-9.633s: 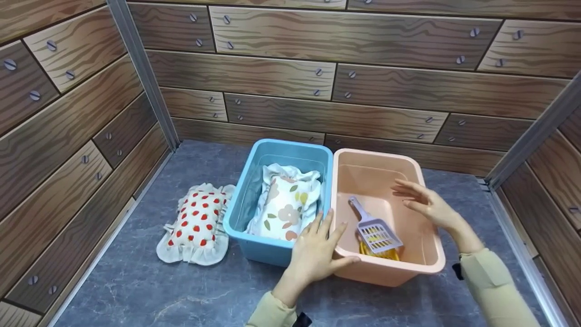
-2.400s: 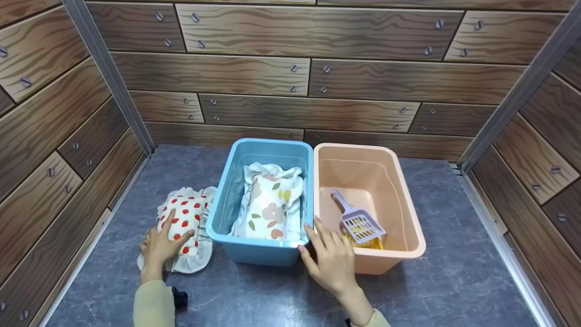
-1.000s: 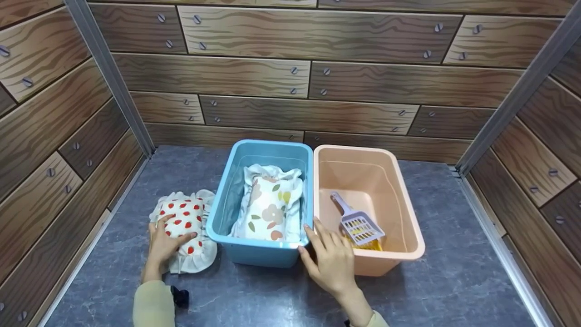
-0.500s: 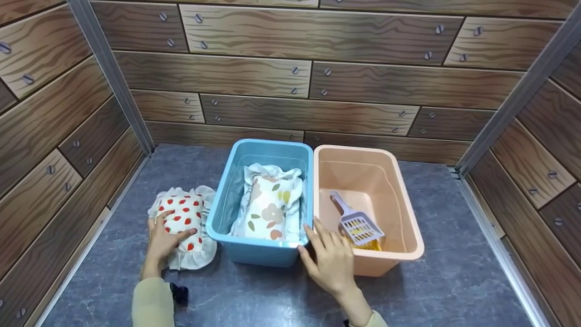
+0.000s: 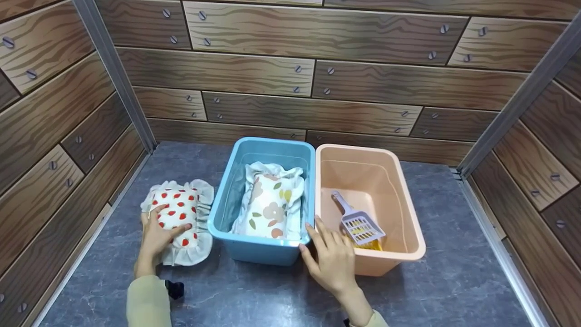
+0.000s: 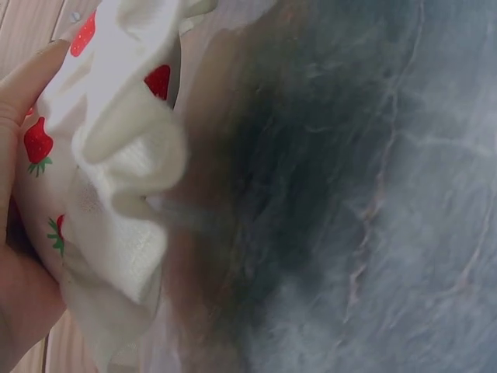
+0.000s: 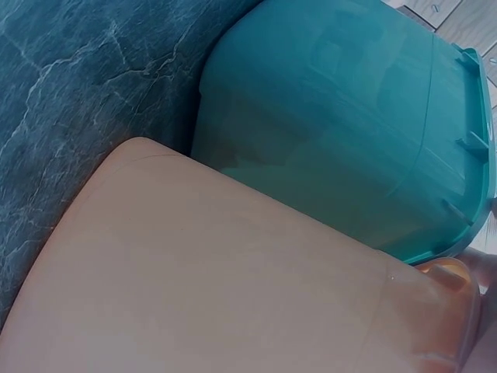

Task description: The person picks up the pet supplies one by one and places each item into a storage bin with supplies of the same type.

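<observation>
In the head view, my left hand (image 5: 155,232) grips a small frilled pillow (image 5: 181,206), white with red strawberries, left of the bins. The left wrist view shows the thumb (image 6: 35,74) over the side of this strawberry pillow (image 6: 116,179). My right hand (image 5: 332,261) rests on the touching rims of a blue bin (image 5: 268,241) and a peach bin (image 5: 390,255), fingers nearly straight. A floral frilled pillow (image 5: 268,206) lies in the blue bin. In the peach bin, a lilac slotted litter scoop (image 5: 362,227) lies over something yellow (image 5: 372,245), mostly hidden.
Both bins stand side by side on a dark marbled surface (image 5: 245,295). Wood-patterned walls (image 5: 258,81) enclose it at the back and both sides, with grey metal strips at the corners.
Since the earliest frame, my left hand has gone from the bins to the strawberry pillow, and my right hand to the rims. Lately the pillow has shifted slightly left and away with my left hand.
</observation>
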`<state>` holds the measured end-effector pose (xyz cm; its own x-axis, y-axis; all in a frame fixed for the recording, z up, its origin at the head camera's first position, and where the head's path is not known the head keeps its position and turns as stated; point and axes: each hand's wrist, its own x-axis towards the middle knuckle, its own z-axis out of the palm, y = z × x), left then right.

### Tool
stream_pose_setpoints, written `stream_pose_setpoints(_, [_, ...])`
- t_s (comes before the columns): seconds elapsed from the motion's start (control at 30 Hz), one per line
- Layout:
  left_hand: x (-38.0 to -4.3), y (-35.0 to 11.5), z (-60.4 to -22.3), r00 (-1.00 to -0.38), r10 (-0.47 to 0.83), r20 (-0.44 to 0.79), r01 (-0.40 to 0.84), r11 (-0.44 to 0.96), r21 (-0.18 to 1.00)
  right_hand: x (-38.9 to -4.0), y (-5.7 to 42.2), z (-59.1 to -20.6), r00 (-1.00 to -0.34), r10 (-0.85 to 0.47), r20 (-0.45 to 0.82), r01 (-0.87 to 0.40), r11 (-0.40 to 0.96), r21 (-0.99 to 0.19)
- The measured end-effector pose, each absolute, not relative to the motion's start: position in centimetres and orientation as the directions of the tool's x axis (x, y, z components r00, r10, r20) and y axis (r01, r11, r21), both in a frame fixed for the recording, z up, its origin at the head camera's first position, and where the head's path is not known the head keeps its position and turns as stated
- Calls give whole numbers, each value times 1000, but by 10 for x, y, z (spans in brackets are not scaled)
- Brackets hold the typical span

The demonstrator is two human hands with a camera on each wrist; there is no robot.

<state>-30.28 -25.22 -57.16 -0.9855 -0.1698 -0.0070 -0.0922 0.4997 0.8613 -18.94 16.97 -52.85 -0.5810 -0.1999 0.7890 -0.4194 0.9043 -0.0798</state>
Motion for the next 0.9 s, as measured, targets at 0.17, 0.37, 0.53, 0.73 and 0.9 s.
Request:
stream_pose_setpoints(0.17, [-299,-258,-562,-973,-222,56,-64,500,864,-190,169,-528,-577,-200,792,-425,901,-82])
stream_pose_setpoints(0.37, [-294,-263,-546,-956,-272,112,-38,491,870,-189,170,-528,-583,-197,789,-421,903,-86])
stream_pose_setpoints(0.53, [-289,-265,-532,-947,-288,144,-20,498,867,-189,170,-529,-586,-201,785,-421,903,-84])
stream_pose_setpoints(0.73, [-285,-265,-519,-940,-286,184,11,515,857,-189,171,-529,-596,-202,777,-422,902,-89])
stream_pose_setpoints(0.9, [-285,-263,-509,-926,-296,232,42,531,846,-189,170,-528,-602,-195,774,-414,906,-94])
